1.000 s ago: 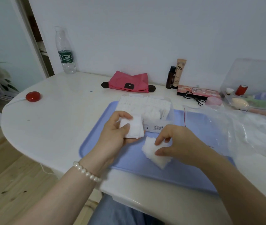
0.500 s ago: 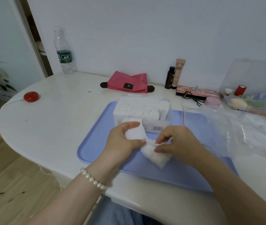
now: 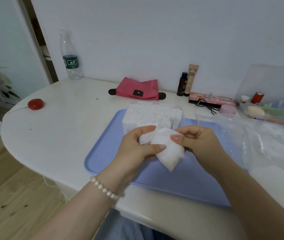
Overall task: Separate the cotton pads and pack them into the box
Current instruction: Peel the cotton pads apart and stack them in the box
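Two hands: left hand [image 3: 134, 149] and right hand [image 3: 200, 142] both pinched a clump of cotton pads [image 3: 165, 149] at frame centre, above the blue tray [image 3: 103, 158].
Box: the clear box [image 3: 151, 116], already filled with pads, sat just behind the hands, partly hidden.
Surroundings: pink pouch [image 3: 136, 89] and water bottle [image 3: 70, 56] upper left; plastic bag [image 3: 267, 141] at right.
Change: half a second before, the clump lay lower on the tray.

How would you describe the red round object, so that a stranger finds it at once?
Start at the white table and look to its far left edge. The red round object sits there alone, glossy and dome-shaped, with a white cord; the other red thing, a cylinder, lies far right.
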A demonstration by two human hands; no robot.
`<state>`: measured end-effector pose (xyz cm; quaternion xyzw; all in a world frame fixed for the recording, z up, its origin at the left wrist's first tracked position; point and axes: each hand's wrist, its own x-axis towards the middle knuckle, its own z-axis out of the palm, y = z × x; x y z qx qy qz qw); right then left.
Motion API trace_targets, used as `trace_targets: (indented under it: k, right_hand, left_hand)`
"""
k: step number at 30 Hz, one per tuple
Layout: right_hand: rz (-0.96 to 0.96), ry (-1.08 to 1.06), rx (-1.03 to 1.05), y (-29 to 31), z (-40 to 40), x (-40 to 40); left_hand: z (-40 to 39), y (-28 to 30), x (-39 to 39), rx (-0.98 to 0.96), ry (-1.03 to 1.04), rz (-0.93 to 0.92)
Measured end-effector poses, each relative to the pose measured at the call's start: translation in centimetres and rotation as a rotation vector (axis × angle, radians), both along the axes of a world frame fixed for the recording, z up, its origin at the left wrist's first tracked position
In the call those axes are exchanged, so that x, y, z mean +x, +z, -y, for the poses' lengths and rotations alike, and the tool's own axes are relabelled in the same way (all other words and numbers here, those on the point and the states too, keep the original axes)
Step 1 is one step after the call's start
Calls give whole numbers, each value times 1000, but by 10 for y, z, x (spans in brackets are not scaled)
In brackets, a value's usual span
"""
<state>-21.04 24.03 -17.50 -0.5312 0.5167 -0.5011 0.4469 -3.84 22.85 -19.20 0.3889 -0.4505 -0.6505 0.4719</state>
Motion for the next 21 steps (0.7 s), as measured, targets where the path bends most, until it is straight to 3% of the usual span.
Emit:
trace_targets:
  k: [3,7,11,14,21]
  right_hand:
    - [-26,-95,-121,-1,0,3]
    - [-462,-179,-691,0,-2,4]
    - [-761,-132,-853,-2,-4,11]
    - [-821,-59,-794,-10,-2,14]
    - [-479,14,-428,-7,1,6]
  left_hand:
    - [0,1,-1,43,-22,-108]
    - [3,1,0,61,51,-143]
    - [6,3,0,32,132,-102]
    - [7,4,0,26,126,-81]
    - [8,8,-6,-61,53,92]
